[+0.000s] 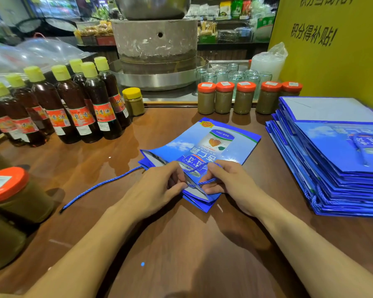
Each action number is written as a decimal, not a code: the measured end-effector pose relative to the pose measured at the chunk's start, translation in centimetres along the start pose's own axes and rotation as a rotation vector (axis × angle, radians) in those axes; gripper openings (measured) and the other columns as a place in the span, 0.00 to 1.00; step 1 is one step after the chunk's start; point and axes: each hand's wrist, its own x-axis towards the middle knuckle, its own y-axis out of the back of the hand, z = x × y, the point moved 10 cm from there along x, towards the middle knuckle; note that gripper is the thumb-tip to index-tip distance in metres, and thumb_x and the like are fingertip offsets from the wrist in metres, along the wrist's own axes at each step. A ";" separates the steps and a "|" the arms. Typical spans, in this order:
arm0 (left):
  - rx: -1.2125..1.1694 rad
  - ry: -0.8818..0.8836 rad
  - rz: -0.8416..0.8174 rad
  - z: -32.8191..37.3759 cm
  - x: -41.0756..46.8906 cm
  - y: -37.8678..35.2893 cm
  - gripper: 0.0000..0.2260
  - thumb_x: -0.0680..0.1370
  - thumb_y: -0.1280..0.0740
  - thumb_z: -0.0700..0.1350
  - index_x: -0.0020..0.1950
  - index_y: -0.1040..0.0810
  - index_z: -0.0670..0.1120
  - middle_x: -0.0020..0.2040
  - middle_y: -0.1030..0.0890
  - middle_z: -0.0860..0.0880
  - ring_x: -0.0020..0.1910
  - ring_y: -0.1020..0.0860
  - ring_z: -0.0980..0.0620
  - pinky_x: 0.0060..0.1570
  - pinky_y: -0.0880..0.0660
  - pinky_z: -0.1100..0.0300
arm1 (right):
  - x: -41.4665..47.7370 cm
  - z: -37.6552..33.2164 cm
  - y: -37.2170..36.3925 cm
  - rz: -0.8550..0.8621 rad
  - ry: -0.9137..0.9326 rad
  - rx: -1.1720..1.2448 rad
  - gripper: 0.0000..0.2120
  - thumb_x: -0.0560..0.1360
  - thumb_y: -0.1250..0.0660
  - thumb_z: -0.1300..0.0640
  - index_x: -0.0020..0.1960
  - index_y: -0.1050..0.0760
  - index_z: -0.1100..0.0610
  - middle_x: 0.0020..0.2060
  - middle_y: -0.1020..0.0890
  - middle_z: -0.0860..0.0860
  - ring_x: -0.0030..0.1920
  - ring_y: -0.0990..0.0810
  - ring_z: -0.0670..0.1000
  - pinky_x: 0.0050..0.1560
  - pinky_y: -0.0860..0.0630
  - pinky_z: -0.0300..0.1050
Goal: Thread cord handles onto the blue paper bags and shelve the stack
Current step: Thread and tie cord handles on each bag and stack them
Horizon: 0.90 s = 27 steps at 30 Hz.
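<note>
Blue paper bag (211, 145) lies flat in the middle of our brown wooden desk (181, 244), its open mouth toward us and its bottom edge toward the jars behind. We see bare desk in front of the bag, between our forearms, and a strip on its left. To the right, a stack of blue bags (336, 168) fills the desk up to the frame's edge, with a narrow gap between it and the single bag. On the left, sesame oil bottles (73, 104) with yellow-green caps stand crowded together, and large orange-lidded jars (13, 194) stand at the near left edge. Behind the bag, small orange-lidded jars (243, 97) line the desk's far edge, with one yellow-lidded jar (134, 102) beside the bottles. The bag is glossy, printed with sky, clouds and a can, upside down to us. A blue twisted cord (99, 186) trails from its mouth leftward across the desk. Our left hand (157, 188) and right hand (230, 183) meet at the mouth. The fingers (177, 186) of both are curled, pinching the cord there.
</note>
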 end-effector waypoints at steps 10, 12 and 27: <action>-0.102 0.044 0.034 -1.4 0.2 0.4 0.05 0.75 0.22 0.46 0.47 0.17 0.50 0.35 0.17 0.52 0.31 0.19 0.53 0.37 0.21 0.56 | -0.4 -0.3 1.0 0.166 -0.004 0.251 0.19 0.88 0.46 0.47 0.46 0.30 0.59 0.36 0.14 0.64 0.30 0.15 0.57 0.30 0.17 0.46; -0.074 0.040 0.004 -1.7 0.2 0.2 0.05 0.75 0.22 0.45 0.47 0.16 0.51 0.34 0.18 0.53 0.31 0.21 0.54 0.38 0.22 0.54 | -0.2 -0.3 1.3 0.207 0.007 0.259 0.19 0.88 0.45 0.47 0.45 0.30 0.59 0.37 0.14 0.63 0.27 0.18 0.55 0.28 0.19 0.45; 0.100 -0.055 -0.101 -1.7 0.4 -1.3 0.13 0.77 0.26 0.58 0.60 0.16 0.61 0.47 0.27 0.60 0.48 0.26 0.59 0.46 0.29 0.66 | 6.4 -4.7 1.6 0.125 0.274 -0.678 0.19 0.84 0.35 0.47 0.39 0.21 0.58 0.34 0.18 0.50 0.38 0.19 0.46 0.38 0.30 0.44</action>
